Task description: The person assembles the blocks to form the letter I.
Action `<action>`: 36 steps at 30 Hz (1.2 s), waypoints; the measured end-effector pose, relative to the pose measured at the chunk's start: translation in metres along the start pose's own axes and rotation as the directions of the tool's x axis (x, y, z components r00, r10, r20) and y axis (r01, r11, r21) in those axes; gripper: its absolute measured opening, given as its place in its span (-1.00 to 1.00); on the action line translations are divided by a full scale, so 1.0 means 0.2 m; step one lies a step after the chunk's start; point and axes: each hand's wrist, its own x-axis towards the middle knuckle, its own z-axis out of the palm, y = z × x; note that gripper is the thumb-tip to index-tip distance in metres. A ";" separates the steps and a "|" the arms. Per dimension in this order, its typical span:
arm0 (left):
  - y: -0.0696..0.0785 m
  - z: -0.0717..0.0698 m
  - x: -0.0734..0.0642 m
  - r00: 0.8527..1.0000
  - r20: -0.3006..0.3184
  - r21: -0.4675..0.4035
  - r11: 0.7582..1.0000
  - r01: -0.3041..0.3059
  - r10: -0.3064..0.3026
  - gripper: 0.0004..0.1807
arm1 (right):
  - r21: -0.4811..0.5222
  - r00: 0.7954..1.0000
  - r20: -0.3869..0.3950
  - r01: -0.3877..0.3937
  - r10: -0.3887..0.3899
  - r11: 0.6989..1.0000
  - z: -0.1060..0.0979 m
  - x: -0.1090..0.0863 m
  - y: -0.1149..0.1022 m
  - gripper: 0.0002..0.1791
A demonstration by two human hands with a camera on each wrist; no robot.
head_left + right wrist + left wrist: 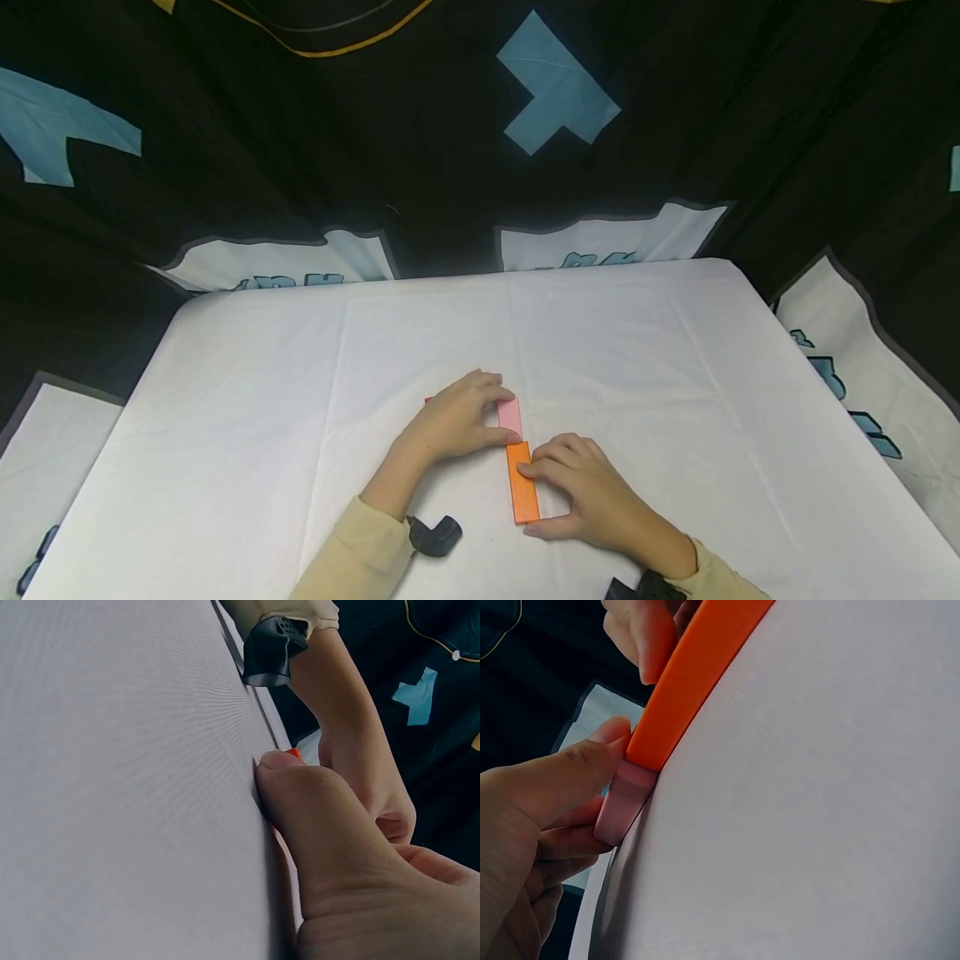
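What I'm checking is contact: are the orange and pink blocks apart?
No, the left wrist view shows the orange block touching the pink block.

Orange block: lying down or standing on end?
Lying down: the left wrist view shows the orange block with its long edge along the white cloth.

Orange block (526,502): solid bright orange. Pink block (509,416), meeting the orange block's far end: solid light pink. Red sliver (428,400), left of and beyond the orange block: red; too little shows to identify. Tablecloth (622,358), under the orange block: plain white. Sleeves (351,550), nearer than the orange block, one each side: pale yellow-beige. Curtain (420,158), well beyond the orange block: black, with angular light-blue patches (558,83), a yellow curved line (322,54), and white panels (607,242) edged dark grey, bearing blue, dark-outlined marks.
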 end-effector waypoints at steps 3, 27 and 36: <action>0.00 0.00 0.00 1.000 0.000 -0.005 1.000 -0.005 0.005 -0.33 | -0.001 1.000 0.005 -0.005 0.005 1.000 0.00 0.00 0.00 -0.40; 0.00 -0.04 -0.04 0.994 0.096 0.006 0.998 -0.060 0.060 -0.34 | 0.006 0.999 0.021 -0.029 0.029 1.000 -0.01 0.00 -0.01 -0.40; -0.01 -0.03 -0.03 0.995 0.087 -0.009 0.999 -0.053 0.053 -0.34 | 0.002 0.999 0.021 -0.027 0.027 1.000 0.00 0.00 0.00 -0.39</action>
